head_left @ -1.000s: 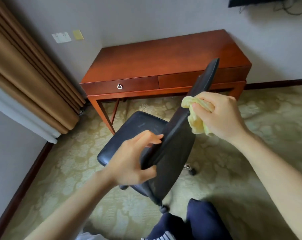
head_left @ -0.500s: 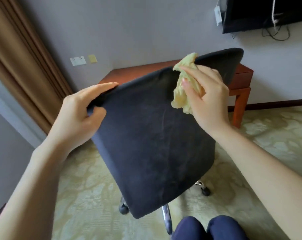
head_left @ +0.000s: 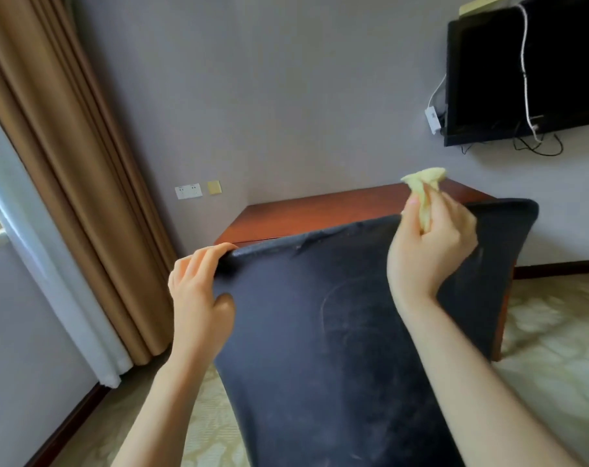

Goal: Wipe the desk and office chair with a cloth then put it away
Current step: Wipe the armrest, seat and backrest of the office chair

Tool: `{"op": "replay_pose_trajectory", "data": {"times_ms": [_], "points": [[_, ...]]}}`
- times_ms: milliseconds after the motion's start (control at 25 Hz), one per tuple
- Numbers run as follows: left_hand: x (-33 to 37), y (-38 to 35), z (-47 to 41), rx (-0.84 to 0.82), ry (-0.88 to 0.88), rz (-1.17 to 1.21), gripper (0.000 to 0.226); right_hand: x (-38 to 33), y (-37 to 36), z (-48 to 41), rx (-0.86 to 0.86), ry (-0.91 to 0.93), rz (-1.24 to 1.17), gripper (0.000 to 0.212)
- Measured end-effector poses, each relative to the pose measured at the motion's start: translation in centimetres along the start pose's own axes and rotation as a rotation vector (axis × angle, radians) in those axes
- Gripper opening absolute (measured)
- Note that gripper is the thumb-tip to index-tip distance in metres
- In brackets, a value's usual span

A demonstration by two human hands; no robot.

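No legible writing or brand marks. Grey walls, brown curtain (head_left: 84, 183), patterned pale carpet (head_left: 552, 358), wall-mounted black screen (head_left: 529, 69). The left hand (head_left: 198, 291) grips the top left edge of the dark, dusty fabric chair backrest (head_left: 336, 348). The right hand (head_left: 428, 251) pinches the crumpled yellow cloth (head_left: 424, 193) at the backrest's top edge. The reddish wooden desk (head_left: 320, 214) stands behind it.

The chair (head_left: 353, 332) is dark navy with pale dusty streaks. The cloth (head_left: 424, 193) is pale yellow. The table (head_left: 320, 214) is reddish-brown. The curtain (head_left: 77, 163) is tan, the wall (head_left: 286, 96) grey, the carpet (head_left: 556, 348) cream with a floral pattern.
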State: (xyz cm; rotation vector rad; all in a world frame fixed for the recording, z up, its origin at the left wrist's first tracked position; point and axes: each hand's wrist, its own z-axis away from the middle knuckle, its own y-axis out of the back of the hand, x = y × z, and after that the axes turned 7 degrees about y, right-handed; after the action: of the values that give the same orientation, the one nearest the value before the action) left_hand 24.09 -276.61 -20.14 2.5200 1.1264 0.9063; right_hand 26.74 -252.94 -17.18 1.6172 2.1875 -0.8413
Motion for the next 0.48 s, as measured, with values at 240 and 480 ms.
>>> {"op": "replay_pose_trajectory", "data": {"times_ms": [240,480], "points": [[-2.9,1.4,-1.3,-0.092,-0.017,0.072,0.072,-6.7,-3.7,10.0,-0.264,0.590,-0.033,0.026],[-4.0,0.8,-1.7,-0.015,-0.066,0.038,0.069,-3.8,-4.2,9.6,-0.289,1.045,0.047,0.034]]}}
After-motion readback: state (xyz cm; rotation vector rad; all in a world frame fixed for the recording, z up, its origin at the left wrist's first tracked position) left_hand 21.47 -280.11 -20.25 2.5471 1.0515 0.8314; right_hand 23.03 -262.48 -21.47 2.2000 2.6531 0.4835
